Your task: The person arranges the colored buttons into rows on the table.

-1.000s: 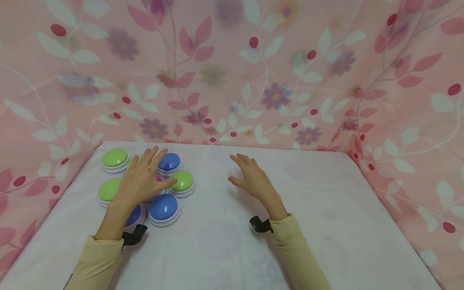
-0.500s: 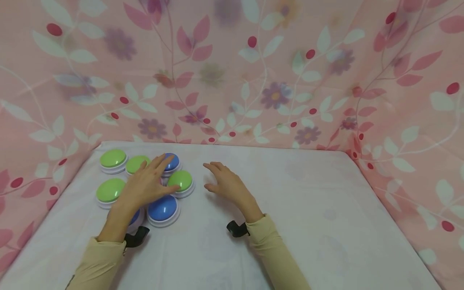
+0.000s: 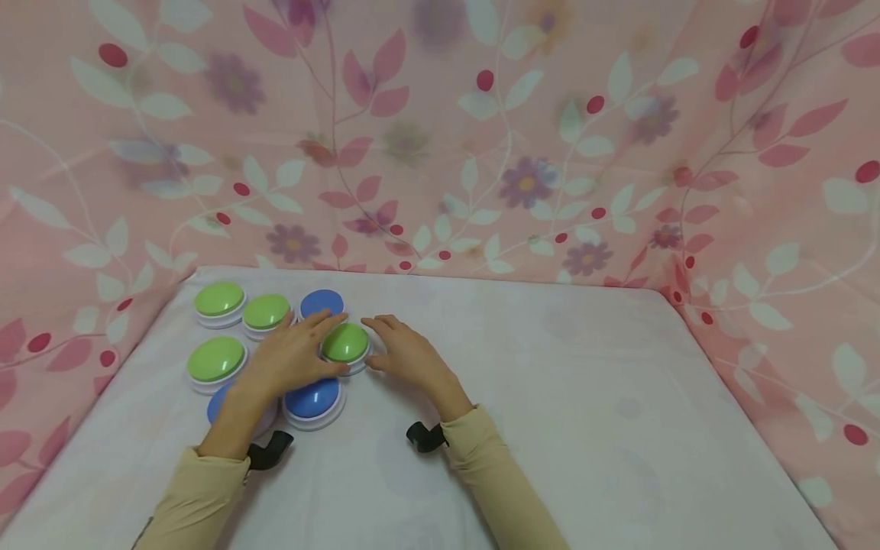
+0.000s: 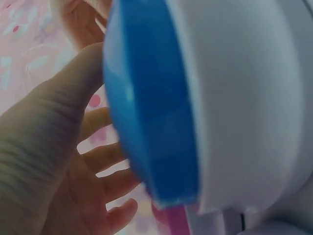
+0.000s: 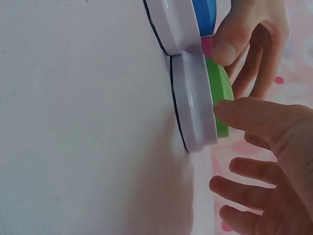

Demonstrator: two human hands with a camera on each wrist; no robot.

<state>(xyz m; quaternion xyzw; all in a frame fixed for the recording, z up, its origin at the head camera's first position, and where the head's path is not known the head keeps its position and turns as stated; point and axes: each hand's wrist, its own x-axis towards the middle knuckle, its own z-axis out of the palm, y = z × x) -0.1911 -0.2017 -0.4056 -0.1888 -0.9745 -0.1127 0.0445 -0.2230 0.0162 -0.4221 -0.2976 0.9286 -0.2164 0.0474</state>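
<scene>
- Floral cloth [image 3: 440, 137] backs a white surface [image 3: 619, 397].
- Left hand [image 3: 292, 359] and right hand [image 3: 409, 355]: fingers loosely spread, either side of the rightmost green button [image 3: 346, 344]; contact, I cannot tell.
- Head view, surface's left side: four green buttons [image 3: 217, 360], three blue buttons [image 3: 312, 399], one blue partly covered.
- Only the wrist views show a pink button [image 5: 207, 46], mostly hidden; the left one cuts off a blue button [image 4: 156, 107].

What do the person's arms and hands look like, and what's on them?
The left hand and right hand are bare, without gloves. The left sleeve and right sleeve are plain khaki-beige, ending near the wrists. A bent black piece sticks out at each cuff: left piece, right piece.
</scene>
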